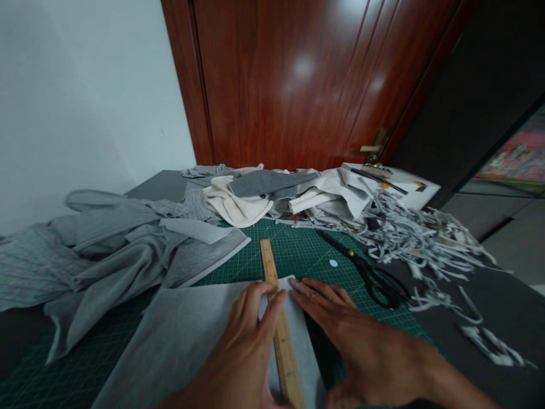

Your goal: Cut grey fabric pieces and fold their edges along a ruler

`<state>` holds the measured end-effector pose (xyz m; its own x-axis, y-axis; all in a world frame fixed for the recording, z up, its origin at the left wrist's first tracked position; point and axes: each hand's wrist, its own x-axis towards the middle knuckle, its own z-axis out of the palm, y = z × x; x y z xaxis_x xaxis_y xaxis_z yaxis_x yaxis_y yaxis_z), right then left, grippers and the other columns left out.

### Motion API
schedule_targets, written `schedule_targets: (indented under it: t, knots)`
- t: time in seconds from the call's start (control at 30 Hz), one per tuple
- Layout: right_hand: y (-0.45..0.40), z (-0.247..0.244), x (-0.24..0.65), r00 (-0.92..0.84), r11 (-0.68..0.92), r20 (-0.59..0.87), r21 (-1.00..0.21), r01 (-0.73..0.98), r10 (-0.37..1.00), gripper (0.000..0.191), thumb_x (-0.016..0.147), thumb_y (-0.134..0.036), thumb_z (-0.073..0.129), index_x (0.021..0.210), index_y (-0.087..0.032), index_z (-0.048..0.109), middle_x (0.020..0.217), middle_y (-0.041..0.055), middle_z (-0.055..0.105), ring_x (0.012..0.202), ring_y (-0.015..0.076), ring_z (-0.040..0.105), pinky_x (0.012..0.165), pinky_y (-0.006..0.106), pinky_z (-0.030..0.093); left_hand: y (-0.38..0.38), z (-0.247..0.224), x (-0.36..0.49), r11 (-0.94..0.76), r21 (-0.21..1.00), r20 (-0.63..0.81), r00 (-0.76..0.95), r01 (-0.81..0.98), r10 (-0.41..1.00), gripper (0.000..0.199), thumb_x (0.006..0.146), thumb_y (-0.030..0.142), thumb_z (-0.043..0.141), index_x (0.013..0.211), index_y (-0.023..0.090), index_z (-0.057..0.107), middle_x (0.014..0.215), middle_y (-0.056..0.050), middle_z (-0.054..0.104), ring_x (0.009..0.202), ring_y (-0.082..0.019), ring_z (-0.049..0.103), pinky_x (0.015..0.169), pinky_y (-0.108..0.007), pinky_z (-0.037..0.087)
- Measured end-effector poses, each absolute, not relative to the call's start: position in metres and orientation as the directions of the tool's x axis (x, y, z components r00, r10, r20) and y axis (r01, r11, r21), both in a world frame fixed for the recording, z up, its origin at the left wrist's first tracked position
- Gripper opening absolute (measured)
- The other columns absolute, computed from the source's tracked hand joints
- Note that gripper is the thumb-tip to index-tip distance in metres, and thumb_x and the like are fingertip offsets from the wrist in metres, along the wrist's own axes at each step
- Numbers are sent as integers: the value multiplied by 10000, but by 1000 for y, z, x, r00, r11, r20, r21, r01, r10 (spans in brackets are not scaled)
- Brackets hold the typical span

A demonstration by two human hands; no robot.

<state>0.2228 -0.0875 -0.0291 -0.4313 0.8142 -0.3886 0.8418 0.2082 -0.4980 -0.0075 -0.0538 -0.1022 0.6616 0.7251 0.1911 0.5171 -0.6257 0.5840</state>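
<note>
A wooden ruler lies lengthwise on a light grey fabric piece, near its right edge. My left hand is closed on the ruler, fingertips at its left side and thumb across it. My right hand rests with fingers stretched out, their tips on the fabric's far right corner beside the ruler. Under the fabric is a green cutting mat with grid lines. Black scissors lie on the mat to the right of my right hand, blades pointing away from me.
Crumpled grey cloth covers the left side. Folded cream cloth and grey scraps line the back. A heap of thin fabric strips lies at right, near a white board. A small pale disc sits on the mat.
</note>
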Motion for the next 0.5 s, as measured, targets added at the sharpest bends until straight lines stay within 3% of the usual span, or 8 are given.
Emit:
schedule_targets:
  t: [0.13,0.37,0.5]
  knots:
    - [-88,-37,229,-461,239,-334,-533,812,822,1335,701,-476,900,1691,-145,69,1766,191,13,1607,474,-44,1277,693,59,-52,-105,-8,-661,547,215,677,513,704,1277,411,350,976,1537,261,380,1570,-163,403,1422,-442,421,1175,-583,411]
    - [-87,-37,230,-455,226,-368,-520,824,811,1351,696,-483,899,1684,-128,49,1756,194,-12,1606,472,-53,1275,693,39,-46,-108,-12,-743,476,207,761,471,615,1257,542,567,902,1608,223,332,1680,-194,307,1496,-491,335,1199,-629,338]
    - [-86,-38,230,-462,239,-342,-529,814,818,1360,687,-499,908,1689,-150,57,1762,187,2,1607,475,-43,1277,692,40,-47,-106,-11,-741,479,210,758,471,618,1251,530,545,907,1604,216,357,1675,-188,328,1490,-487,347,1196,-617,353]
